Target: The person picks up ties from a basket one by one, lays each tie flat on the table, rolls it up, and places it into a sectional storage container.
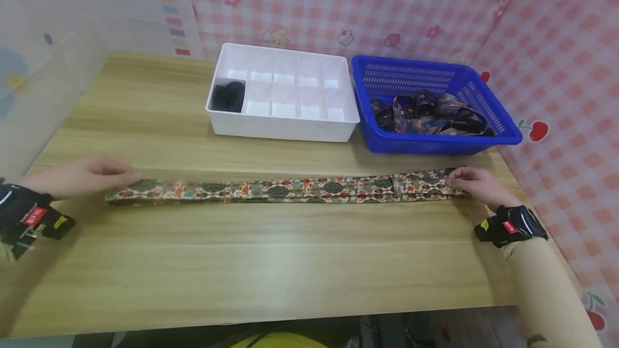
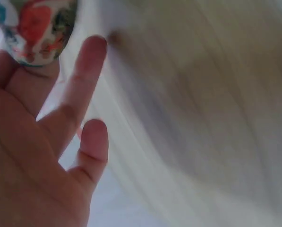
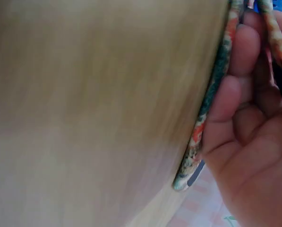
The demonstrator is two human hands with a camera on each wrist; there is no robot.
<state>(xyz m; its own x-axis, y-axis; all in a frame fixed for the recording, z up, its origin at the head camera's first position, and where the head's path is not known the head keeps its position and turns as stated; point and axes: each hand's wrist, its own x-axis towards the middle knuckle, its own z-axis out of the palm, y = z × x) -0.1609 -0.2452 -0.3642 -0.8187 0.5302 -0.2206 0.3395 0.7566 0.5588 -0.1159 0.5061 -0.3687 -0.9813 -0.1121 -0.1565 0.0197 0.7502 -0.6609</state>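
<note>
L hand [image 1: 99, 172] & R hand [image 1: 477, 185] pinch patterned tie [image 1: 278, 190] nr opp. ends, prob. to keep it straight across table [image 1: 271, 262].

Soft light; faint shadows on tabletop [image 1: 271, 267]; blurry wrist views

no text is legible: red labels [image 1: 34, 216] on the left wristband [image 1: 16, 203] and the right wristband [image 1: 528, 223] bear pale marks too small to make out.

We see a wood-grain table [image 1: 271, 267] bearing a multicoloured fabric strip [image 1: 275, 190], white plastic compartment box [image 1: 285, 129] and blue plastic basket [image 1: 425, 146].
</note>
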